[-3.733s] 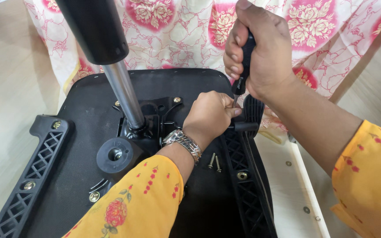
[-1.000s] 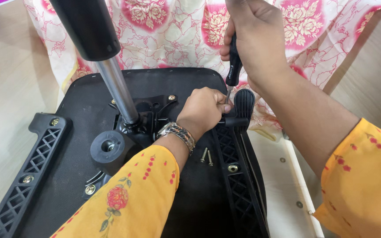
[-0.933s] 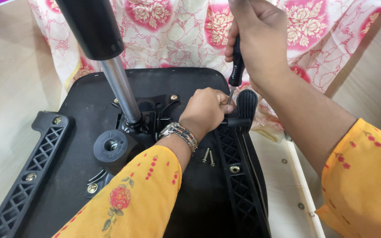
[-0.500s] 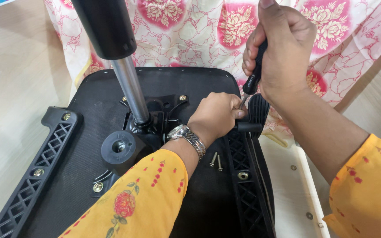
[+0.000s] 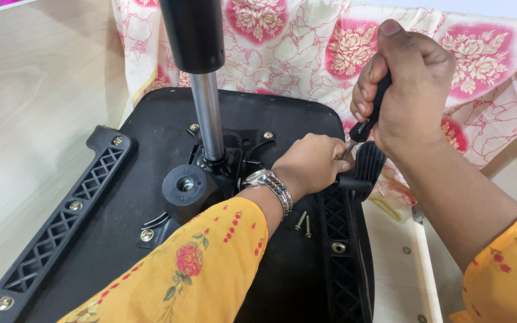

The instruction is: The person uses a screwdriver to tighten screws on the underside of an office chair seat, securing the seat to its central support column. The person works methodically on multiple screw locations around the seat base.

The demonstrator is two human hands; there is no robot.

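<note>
An upturned black chair seat (image 5: 288, 119) lies before me with its gas-lift column (image 5: 201, 78) standing up from the central mechanism. My right hand (image 5: 411, 90) grips the black handle of a screwdriver (image 5: 369, 116), held upright over the right armrest bracket (image 5: 342, 239). My left hand (image 5: 312, 164), with a metal watch at the wrist, is closed around the screwdriver's tip where it meets the bracket; the screw there is hidden. Two loose screws (image 5: 304, 222) lie on the seat just below my left wrist.
A second armrest bracket (image 5: 61, 227) is bolted along the seat's left side. A pink floral cloth (image 5: 306, 42) lies under and behind the seat. Light wooden surface (image 5: 31, 107) extends to the left; a white panel with holes (image 5: 402, 269) sits at right.
The view has shifted slightly. My right hand has stayed on the screwdriver handle with small shifts, and my left hand has stayed at the tip on the right bracket.
</note>
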